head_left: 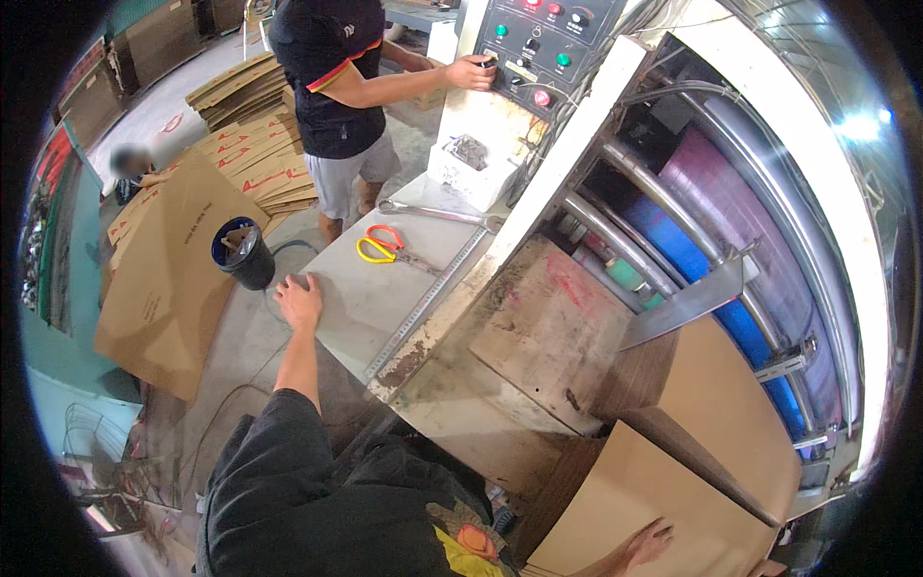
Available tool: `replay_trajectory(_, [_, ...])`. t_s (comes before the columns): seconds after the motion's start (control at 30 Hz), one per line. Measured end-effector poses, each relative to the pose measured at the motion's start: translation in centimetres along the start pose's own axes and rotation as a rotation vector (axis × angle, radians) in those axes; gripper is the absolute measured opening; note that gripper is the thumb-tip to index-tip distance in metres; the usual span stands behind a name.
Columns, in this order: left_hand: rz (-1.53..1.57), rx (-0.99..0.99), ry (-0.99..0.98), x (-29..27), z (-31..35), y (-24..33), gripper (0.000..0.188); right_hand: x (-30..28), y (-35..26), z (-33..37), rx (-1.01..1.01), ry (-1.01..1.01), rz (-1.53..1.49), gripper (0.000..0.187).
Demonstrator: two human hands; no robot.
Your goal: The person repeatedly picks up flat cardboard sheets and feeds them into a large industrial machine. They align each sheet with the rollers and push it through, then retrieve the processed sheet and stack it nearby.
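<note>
My left hand (pixel 300 302) rests on the left edge of a white worktop (pixel 351 317), fingers spread and holding nothing. Near it on that surface lie scissors (pixel 394 252) with one red and one yellow handle loop, a steel ruler (pixel 428 300) along the machine side, and a wrench (pixel 437 213) toward the far end. At lower right, my right hand (pixel 650 544) lies with its fingers stretched out on the top sheet of a stack of brown cardboard sheets (pixel 644 490). Nothing shows in its grasp.
A co-worker (pixel 336 87) reaches to a control panel (pixel 538 48) with buttons. The machine's rollers (pixel 663 212) fill the right. A black bucket (pixel 245 260) stands left of the worktop, near leaning cardboard (pixel 173 279). Another person (pixel 130 173) is far left. A white box (pixel 471 173) sits below the panel.
</note>
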State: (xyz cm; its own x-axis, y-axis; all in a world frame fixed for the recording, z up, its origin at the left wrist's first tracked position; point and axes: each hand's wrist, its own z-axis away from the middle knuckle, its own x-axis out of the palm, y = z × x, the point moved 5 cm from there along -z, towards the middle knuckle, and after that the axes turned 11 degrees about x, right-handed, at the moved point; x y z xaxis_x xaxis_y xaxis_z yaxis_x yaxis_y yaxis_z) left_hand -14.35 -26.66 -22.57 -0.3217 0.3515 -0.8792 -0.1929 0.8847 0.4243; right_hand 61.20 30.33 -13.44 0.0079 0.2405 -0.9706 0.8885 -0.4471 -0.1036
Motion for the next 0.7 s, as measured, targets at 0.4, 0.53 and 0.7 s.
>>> replay_trajectory(0.4, [0.024,0.020,0.005,0.4,-0.1,-0.3,0.058,-0.5,-0.6,0.5,-0.027,0.042,-0.003,0.072])
replay_trajectory(0.53, [0.030,-0.002,-0.006,0.5,-0.1,-0.4,0.061,-1.3,-0.9,1.4,-0.021,0.051,-0.023,0.073])
replay_trajectory(0.7, [0.002,0.005,-0.011,0.3,-0.1,-0.3,0.061,-1.1,-0.9,1.3,-0.038,0.007,-0.074,0.072])
